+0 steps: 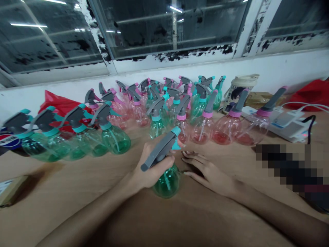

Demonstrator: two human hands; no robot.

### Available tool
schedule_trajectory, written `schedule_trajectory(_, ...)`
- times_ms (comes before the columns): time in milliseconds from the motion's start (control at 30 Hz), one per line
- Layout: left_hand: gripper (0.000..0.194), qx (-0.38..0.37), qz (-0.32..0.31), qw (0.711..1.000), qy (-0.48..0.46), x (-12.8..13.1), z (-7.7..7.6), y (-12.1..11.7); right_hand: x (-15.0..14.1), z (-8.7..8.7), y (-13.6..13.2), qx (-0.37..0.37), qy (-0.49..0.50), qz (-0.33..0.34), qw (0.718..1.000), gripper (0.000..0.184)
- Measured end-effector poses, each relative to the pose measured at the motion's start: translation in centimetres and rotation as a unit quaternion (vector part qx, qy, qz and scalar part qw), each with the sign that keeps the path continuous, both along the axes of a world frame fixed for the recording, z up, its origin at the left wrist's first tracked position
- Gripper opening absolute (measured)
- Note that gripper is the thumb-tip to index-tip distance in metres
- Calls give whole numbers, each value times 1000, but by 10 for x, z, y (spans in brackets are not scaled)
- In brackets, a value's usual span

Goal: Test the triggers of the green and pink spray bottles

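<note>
My left hand (pixel 153 168) is shut around the neck of a green plastic spray bottle (pixel 166 181), which has a grey and teal trigger head (pixel 160 151) and stands on the wooden table (pixel 77 178). My right hand (pixel 208 171) lies open on the tabletop to the right of that bottle, its fingertips very close to the bottle's side. Just beyond my hands stand rows of similar spray bottles: green ones with teal trim (pixel 115 139) and pink ones with pink collars (pixel 202 130). All hold a little liquid.
A patterned jug (pixel 240 91) and a white power strip with cables (pixel 288 123) stand at the back right. Red plastic bags (pixel 311 94) lie by the wall. A pixelated dark patch (pixel 290 168) covers part of the right side. A cardboard box (pixel 10 190) sits at the left edge.
</note>
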State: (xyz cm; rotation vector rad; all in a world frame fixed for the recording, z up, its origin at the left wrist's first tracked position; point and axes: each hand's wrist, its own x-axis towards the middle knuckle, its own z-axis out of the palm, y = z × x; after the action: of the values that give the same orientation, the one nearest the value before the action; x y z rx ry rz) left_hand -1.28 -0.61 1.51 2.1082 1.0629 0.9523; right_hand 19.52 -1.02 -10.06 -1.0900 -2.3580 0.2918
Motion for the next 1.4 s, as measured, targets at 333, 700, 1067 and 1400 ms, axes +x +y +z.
schedule_trajectory(333,11,9,10,999,-34,5,-4,4,1,1,0,0,-12,4,1000,43)
schedule_trajectory(700,5,25,13,999,-27,5,-7,4,0,1,0,-2,-12,3,1000,42)
schedule_trajectory(1067,9,17,5,1000,-20,4,-3,2,1,1,0,-1,4,6,1000,41)
schedule_trajectory(1400,13,-3,-3,999,-34,2,-5,4,0,4,-1,-7,-20,4,1000,42)
